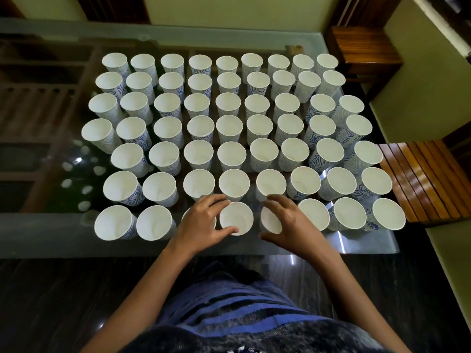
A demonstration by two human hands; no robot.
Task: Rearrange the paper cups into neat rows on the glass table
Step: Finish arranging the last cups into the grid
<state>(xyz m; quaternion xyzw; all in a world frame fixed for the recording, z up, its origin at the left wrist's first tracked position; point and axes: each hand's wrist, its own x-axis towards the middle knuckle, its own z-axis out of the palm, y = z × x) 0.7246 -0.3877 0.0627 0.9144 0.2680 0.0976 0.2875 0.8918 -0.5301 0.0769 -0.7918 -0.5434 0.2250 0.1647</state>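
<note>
Left grip (201, 221) curls over a near-row cup (184, 214), thumb touching the middle cup (236, 218). Right grip (289, 221) wraps the neighbouring cup (269, 221). Remaining paper cups (229, 128) stand in rows on the glass bench (51, 238).

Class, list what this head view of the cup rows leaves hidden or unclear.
- Head view: third front-row paper cup, nearly all covered by the left hand.
- Head view: fifth front-row paper cup, half covered by the right hand.
- Head view: whether either grip is closed; fingers hide the contact.
- Head view: bases of back-row cups, hidden by nearer cups.
</note>
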